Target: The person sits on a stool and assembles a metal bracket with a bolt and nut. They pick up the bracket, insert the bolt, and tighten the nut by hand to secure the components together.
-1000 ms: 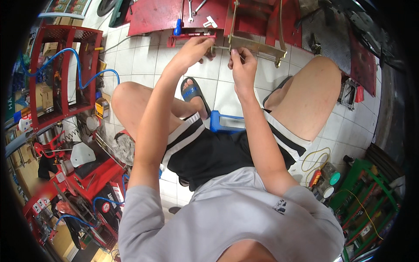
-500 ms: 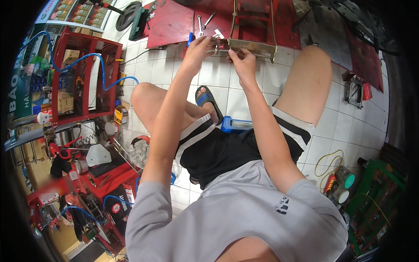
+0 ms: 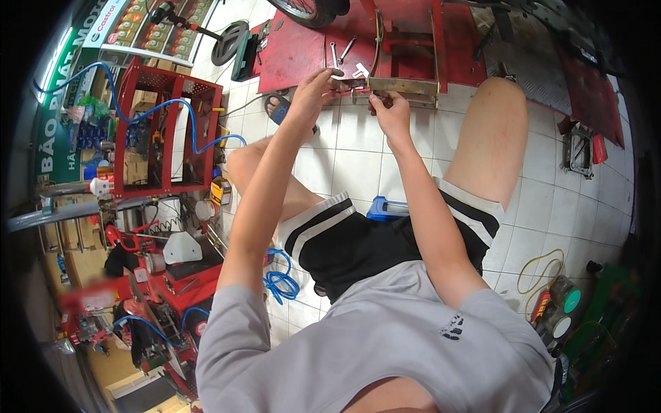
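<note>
My left hand (image 3: 315, 95) is at the near edge of a red metal platform (image 3: 292, 51), its fingers bent around something I cannot make out. Opposite it, my right hand (image 3: 392, 112) pinches with thumb and forefinger beside a metal crossbar (image 3: 405, 85). A thin red piece (image 3: 355, 91) shows between the two hands; its kind is unclear. The crossbar belongs to a red and brass-coloured frame (image 3: 436, 51) on the platform. Beyond my left hand lie two wrenches (image 3: 347, 47) and a small white T-shaped piece (image 3: 361, 70).
A motorcycle wheel (image 3: 303, 10) stands on the platform's far side. To the left is a red shelf rack (image 3: 165, 131) with a blue hose (image 3: 148, 87) across it. A blue case (image 3: 387, 208) lies on the tiled floor between my legs, and jars (image 3: 566, 299) stand at right.
The view has shifted, so most surroundings sit farther right. My left foot has moved left, behind my left forearm. Both hands stay at the crossbar; the blue-handled tool seen beside my left hand no longer shows.
</note>
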Motion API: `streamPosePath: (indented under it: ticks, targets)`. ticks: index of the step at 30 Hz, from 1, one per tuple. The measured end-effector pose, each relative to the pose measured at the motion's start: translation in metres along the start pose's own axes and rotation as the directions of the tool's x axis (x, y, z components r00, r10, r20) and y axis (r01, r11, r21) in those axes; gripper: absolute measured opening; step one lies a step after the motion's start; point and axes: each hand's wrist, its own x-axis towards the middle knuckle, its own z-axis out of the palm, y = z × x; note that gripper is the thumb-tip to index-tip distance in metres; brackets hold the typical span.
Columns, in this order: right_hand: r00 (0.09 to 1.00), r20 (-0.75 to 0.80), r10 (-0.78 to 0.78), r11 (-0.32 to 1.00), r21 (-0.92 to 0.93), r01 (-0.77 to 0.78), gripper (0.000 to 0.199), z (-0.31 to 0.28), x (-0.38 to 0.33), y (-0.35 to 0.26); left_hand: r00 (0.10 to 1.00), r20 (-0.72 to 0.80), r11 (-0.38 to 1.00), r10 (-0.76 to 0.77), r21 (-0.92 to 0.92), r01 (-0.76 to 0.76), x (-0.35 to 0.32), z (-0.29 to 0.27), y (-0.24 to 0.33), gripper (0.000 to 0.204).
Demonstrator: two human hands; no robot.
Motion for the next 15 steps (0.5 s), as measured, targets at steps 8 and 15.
streamPosePath:
  ticks: [8,15]
  targets:
    - [0.999,-0.035,0.013,1.0,0.021,-0.012,0.015,-0.002,-0.002,-0.005,0.984,0.103,0.989,-0.147,-0.001,0.148,0.014,0.008,-0.029,0.037]
    - [1.0,-0.011,0.025,1.0,-0.002,-0.025,0.012,-0.004,-0.006,-0.013,0.994,-0.096,0.979,-0.048,0.195,0.066,0.016,0.015,-0.018,0.037]
